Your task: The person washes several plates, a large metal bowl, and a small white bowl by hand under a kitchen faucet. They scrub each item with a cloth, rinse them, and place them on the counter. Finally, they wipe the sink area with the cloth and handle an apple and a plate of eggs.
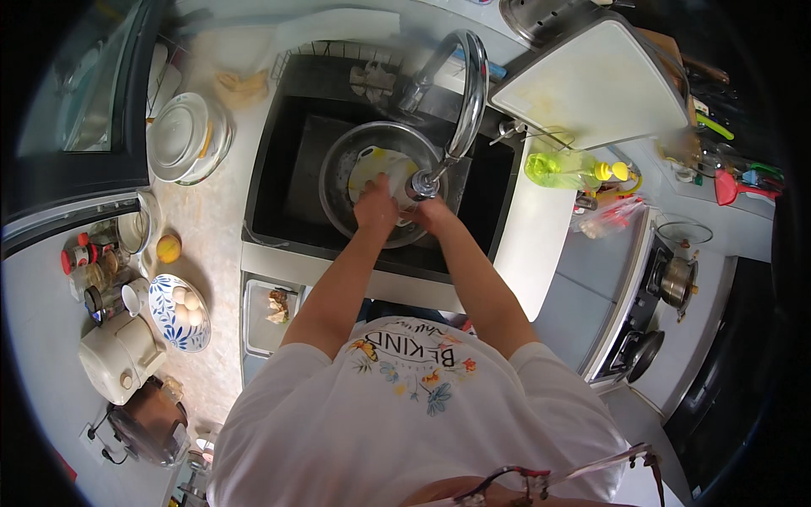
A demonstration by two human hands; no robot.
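A round metal basin (330, 209) sits in the dark sink (279, 225). Inside it lies a pale, roughly round item (374, 163) with yellow patches; its exact kind is unclear. My left hand (376, 206) rests over this item, fingers spread across its lower part. Beside it, at the basin's right side and partly under the faucet head, is my right hand (427, 214); its fingertips are near a whitish part of the item, and its grip is partly hidden. The chrome faucet (472, 95) arches over the basin from behind.
Stacked plates (180, 142), a yellow fruit (168, 248) and a patterned plate (166, 326) holding eggs stand on the left counter. Right of the sink are a green soap bottle (561, 171) and a tilted white cutting board (595, 82). A cloth (372, 81) lies behind the basin.
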